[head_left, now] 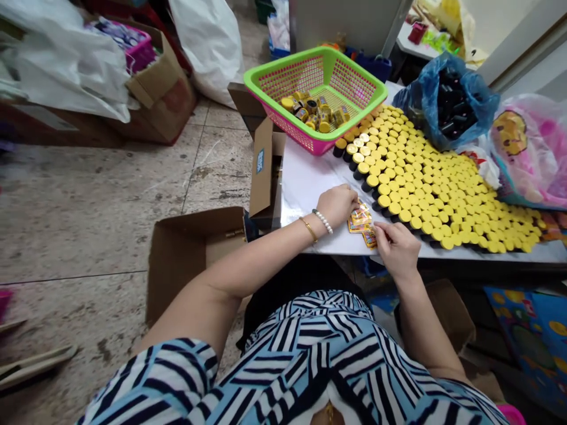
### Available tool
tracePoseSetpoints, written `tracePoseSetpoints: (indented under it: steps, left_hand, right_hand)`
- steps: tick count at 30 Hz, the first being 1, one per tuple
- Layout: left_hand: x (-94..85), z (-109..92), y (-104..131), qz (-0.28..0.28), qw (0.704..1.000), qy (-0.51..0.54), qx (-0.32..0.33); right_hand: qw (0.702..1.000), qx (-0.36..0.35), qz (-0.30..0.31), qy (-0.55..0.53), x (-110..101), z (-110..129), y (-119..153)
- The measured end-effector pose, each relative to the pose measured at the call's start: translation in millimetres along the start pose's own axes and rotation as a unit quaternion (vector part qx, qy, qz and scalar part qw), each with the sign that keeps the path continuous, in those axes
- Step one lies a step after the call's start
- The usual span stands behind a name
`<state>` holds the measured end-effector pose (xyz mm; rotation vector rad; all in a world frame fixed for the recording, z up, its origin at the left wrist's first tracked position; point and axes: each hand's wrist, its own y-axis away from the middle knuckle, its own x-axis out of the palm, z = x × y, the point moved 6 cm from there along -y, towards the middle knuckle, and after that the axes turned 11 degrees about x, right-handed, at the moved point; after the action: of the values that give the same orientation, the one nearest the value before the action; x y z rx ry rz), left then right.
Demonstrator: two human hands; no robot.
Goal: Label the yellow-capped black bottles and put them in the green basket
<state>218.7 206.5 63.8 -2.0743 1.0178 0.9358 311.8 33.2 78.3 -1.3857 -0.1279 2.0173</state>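
Over the near edge of the table, my left hand pinches the upper edge of a small shiny orange-yellow printed label. My right hand is closed in a pinch at the label's lower right corner. More printed labels lie beneath it on the white tabletop. Just beyond my hands, a dense block of small black containers with yellow caps stands upright. Several containers wrapped in yellow labels lie loose in a green and pink basket at the table's far left corner.
A blue plastic bag of black pieces and a clear pink-printed bag sit at the table's back right. An open cardboard box stands on the floor at left. Farther back are white sacks and another carton.
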Motion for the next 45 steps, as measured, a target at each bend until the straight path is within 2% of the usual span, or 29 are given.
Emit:
tracePoseSetpoints:
  steps: [2, 5, 10, 14, 17, 19, 22, 25, 28, 30, 32, 34, 36, 41, 45]
  left_hand:
    - [6.3, 0, -4, 0.009, 0.999, -0.031, 0.005]
    - [7.8, 2, 0, -0.008, 0.999, -0.053, 0.0]
    - [2.4, 8, 6, -0.04, 0.999, -0.007, 0.024]
    - [7.7, 0, 3, -0.007, 0.998, -0.039, 0.049]
    - [11.0, -3, 3, 0.011, 0.996, -0.074, 0.042]
    - [6.7, -2, 6, -0.017, 0.997, -0.065, 0.038]
    - [-11.4, -3, 16, -0.14, 0.989, -0.009, 0.044]
    - [-29.0, -19, 32, -0.246, 0.965, 0.022, 0.092]
    - [-40.6, -42, 50, -0.279, 0.95, 0.025, 0.14]
    - [-49.4, -49, 63, -0.295, 0.946, 0.052, 0.127]
    - [-58.3, -46, 78, -0.313, 0.94, 0.11, 0.079]
    - [-64.4, -39, 92, -0.318, 0.934, 0.162, 0.02]
    - [-68.8, -35, 104, -0.324, 0.929, 0.178, -0.009]
    - [-75.1, -36, 117, -0.363, 0.911, 0.196, 0.013]
    - [-79.1, -29, 122, -0.403, 0.89, 0.215, -0.013]
  right_hand:
    - [1.0, 0.008, 0.002, -0.03, 1, 1, 1]
    - [0.998, 0.009, -0.003, -0.066, -4, 5, -2]
    - [0.995, 0.018, -0.024, -0.096, -12, 5, -6]
    - [0.993, 0.016, -0.008, -0.115, -5, 4, 2]
    - [0.992, 0.022, -0.013, -0.121, -4, 3, 9]
    - [0.989, 0.042, -0.029, -0.142, -8, 1, 11]
    - [0.975, 0.092, -0.036, -0.197, -11, -1, 6]
    - [0.94, 0.155, 0.024, -0.303, 4, 1, -12]
    - [0.864, 0.218, 0.131, -0.434, 29, 10, -31]
    - [0.824, 0.235, 0.172, -0.486, 40, 20, -38]
    - [0.807, 0.237, 0.179, -0.51, 44, 28, -39]
    - [0.805, 0.239, 0.177, -0.513, 45, 35, -35]
    - [0.815, 0.24, 0.169, -0.501, 45, 42, -27]
    - [0.849, 0.206, 0.158, -0.46, 44, 64, -14]
    - [0.86, 0.198, 0.149, -0.447, 42, 69, -12]
